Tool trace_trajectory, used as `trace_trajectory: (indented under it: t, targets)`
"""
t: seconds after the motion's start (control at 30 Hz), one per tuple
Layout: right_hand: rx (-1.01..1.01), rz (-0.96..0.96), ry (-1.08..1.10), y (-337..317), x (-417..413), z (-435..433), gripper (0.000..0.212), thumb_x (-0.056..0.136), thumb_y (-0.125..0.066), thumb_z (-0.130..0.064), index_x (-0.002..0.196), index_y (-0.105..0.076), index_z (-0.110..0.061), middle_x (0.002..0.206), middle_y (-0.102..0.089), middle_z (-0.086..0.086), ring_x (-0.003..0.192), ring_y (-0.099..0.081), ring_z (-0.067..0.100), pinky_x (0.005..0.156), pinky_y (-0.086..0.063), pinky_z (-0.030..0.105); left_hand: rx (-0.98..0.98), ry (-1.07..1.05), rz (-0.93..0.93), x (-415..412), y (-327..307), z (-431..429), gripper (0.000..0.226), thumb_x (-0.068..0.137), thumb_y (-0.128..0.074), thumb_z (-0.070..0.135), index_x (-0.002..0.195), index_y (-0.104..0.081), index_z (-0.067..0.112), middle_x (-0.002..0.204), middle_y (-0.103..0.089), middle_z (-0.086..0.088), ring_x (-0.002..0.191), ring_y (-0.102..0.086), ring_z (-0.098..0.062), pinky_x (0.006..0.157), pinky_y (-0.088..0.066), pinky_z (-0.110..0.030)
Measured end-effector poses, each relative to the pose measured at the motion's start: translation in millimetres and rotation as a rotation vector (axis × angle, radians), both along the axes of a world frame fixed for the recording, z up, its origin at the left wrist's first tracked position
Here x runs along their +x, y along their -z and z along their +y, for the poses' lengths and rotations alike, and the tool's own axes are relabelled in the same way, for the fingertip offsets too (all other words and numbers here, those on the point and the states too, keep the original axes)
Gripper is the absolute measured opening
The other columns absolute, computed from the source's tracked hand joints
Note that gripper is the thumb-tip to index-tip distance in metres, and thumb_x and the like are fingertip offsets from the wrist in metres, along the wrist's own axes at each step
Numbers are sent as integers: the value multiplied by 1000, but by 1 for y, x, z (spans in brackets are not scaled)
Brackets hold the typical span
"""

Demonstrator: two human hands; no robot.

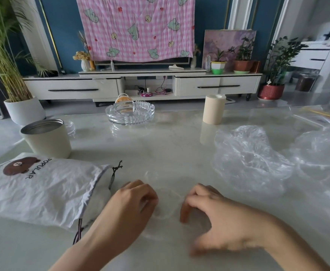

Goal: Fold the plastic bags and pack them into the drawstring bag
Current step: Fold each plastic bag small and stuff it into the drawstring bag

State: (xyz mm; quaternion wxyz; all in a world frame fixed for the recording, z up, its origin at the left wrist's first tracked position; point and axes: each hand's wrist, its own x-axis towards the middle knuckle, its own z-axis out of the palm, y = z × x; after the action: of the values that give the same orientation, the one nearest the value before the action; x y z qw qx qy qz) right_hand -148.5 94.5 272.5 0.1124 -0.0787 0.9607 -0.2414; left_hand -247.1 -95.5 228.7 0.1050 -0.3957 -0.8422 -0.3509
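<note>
A white drawstring bag [37, 186] with a brown bear print lies on the table at the left, its open mouth facing right and its dark cord trailing toward the front. A thin clear plastic bag [169, 194] lies flat on the table between my hands. My left hand [133, 204] rests on its left side with fingers curled down onto it. My right hand [209, 210] presses on its right side, fingers bent, slightly blurred. A crumpled pile of clear plastic bags [262, 157] sits at the right.
A cream metal-rimmed cup [46, 139] stands behind the drawstring bag. A glass ashtray [130, 114] and a beige roll [214, 109] stand near the far edge of the marble table [170, 143]. Clear packets [320, 116] lie at the far right.
</note>
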Motion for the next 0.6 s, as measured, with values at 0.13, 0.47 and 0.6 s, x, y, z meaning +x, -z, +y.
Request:
trace_trajectory:
  t: [0.13,0.47,0.6]
  targets:
    - [-52,141,55,9,-10,-3,25,89,-59,-27,70,-46,-35,96,-46,-10,87,-41,-2,77,-32,4,7,27,-101,0,-10,-3,39,78,-44,57,72,-64,25,81,-59,14,74,-54,-1,63,-37,-10]
    - [-418,71,224,9,-14,17,35,68,-80,-35,94,-61,-23,88,-62,-10,76,-53,-4,71,-40,12,20,-32,-43,-2,-13,-6,24,85,-61,26,68,-52,39,64,-56,10,60,-47,-8,54,-34,-8]
    - [-302,94,254,7,-12,23,33,85,-67,-26,61,-47,-17,51,-43,-12,50,-35,-1,52,-29,17,-4,-52,-150,3,-18,-5,35,84,-68,16,66,-50,40,66,-59,21,66,-55,-6,58,-38,-7]
